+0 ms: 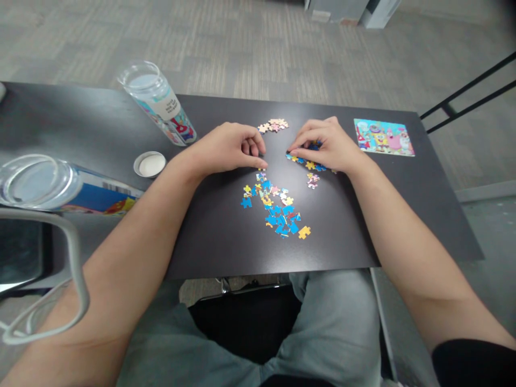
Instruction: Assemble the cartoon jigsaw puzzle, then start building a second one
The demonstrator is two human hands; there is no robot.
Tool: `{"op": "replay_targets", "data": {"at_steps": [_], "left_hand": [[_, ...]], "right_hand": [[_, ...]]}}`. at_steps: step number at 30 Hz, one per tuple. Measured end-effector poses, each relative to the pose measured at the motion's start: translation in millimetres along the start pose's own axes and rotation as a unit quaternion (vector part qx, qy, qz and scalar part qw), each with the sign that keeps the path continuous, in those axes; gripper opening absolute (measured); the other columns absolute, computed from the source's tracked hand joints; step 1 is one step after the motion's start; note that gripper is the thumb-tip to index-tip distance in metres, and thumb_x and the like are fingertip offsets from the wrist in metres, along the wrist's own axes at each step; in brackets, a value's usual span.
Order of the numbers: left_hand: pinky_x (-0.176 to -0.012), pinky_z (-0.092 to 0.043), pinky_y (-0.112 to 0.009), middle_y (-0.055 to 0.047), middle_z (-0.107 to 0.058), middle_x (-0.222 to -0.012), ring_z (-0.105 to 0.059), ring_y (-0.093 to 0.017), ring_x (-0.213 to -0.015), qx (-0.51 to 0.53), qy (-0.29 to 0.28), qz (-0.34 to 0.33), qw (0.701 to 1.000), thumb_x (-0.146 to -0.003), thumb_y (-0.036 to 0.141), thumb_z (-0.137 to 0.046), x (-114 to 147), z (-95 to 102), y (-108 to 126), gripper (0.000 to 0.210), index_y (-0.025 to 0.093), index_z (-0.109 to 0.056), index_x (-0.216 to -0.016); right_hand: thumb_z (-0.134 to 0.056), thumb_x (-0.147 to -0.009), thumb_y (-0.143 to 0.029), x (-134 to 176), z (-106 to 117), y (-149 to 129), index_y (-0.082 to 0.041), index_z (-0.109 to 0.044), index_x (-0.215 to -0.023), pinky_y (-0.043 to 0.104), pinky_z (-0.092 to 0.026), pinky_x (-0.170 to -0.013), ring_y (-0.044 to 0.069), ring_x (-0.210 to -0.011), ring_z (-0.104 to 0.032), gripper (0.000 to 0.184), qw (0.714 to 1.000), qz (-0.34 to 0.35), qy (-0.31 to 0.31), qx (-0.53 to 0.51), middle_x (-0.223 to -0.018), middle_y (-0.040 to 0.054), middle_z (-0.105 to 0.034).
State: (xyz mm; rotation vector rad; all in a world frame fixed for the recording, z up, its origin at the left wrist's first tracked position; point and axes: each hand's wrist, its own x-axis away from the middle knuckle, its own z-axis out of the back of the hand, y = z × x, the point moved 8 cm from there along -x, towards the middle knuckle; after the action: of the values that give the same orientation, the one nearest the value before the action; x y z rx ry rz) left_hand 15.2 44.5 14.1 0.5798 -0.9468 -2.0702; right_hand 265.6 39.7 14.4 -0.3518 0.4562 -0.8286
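Loosely curled, my left hand [234, 146] rests over the dark table, its thumb apart from its fingers and close to the top of a loose pile of jigsaw pieces [278, 217]. Nothing shows in its grasp. My right hand [322, 142] is closed, thumb and forefinger pinched at a small jigsaw piece [288, 153], mostly hidden by the fingertips. Beneath that palm lies a row of blue and yellow pieces [310, 165], partly covered. A small pink cluster [313, 180] sits just below it. Between the hands, farther back, is a heap of pale pieces [274, 126].
A cartoon picture card [384, 137] lies at the right. On the left are a clear printed jar [161, 105], a round white lid [149, 164] and a second jar [72, 185]. A pale cable [80, 269] loops by my left forearm. The table's front edge [274, 273] is above my lap.
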Motion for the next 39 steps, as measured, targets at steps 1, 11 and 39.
{"op": "replay_targets", "data": {"at_steps": [1, 11, 39], "left_hand": [[-0.072, -0.056, -0.036, -0.001, -0.080, -0.077, -0.073, -0.020, -0.075, 0.007, -0.013, 0.002, 1.000, -0.082, 0.054, -0.113, 1, -1.3, 2, 0.036, 0.028, -0.091, -0.096], [-0.071, -0.052, -0.035, 0.001, -0.077, -0.074, -0.068, -0.019, -0.072, -0.006, -0.021, -0.023, 0.999, -0.096, 0.057, -0.095, 0, -9.0, 18, 0.027, 0.030, -0.090, -0.096], [-0.146, -0.056, -0.063, -0.012, -0.076, -0.188, -0.071, -0.040, -0.175, -0.224, 0.037, -0.072, 0.971, -0.121, 0.040, -0.057, -6, -15.8, 0, 0.054, 0.030, -0.088, -0.165]], "right_hand": [[-0.082, -0.120, -0.059, 0, 2, 4, -0.041, -0.101, -0.118, 0.073, -0.051, -0.129, 0.040, -0.119, -0.087, 0.026, 1.000, -0.002, 0.009, 0.004, -0.125, 0.0069, -0.095], [-0.073, -0.116, -0.097, 28, 21, -4, -0.036, -0.090, -0.161, 0.079, -0.044, -0.140, 0.051, -0.161, -0.076, 0.077, 0.998, 0.007, 0.063, 0.030, -0.171, 0.0164, -0.087], [-0.063, -0.129, -0.073, 17, -9, -13, -0.057, -0.091, -0.166, 0.074, -0.039, -0.156, 0.039, -0.189, -0.059, 0.050, 0.992, -0.019, -0.038, 0.118, -0.199, -0.0056, -0.066]]}}
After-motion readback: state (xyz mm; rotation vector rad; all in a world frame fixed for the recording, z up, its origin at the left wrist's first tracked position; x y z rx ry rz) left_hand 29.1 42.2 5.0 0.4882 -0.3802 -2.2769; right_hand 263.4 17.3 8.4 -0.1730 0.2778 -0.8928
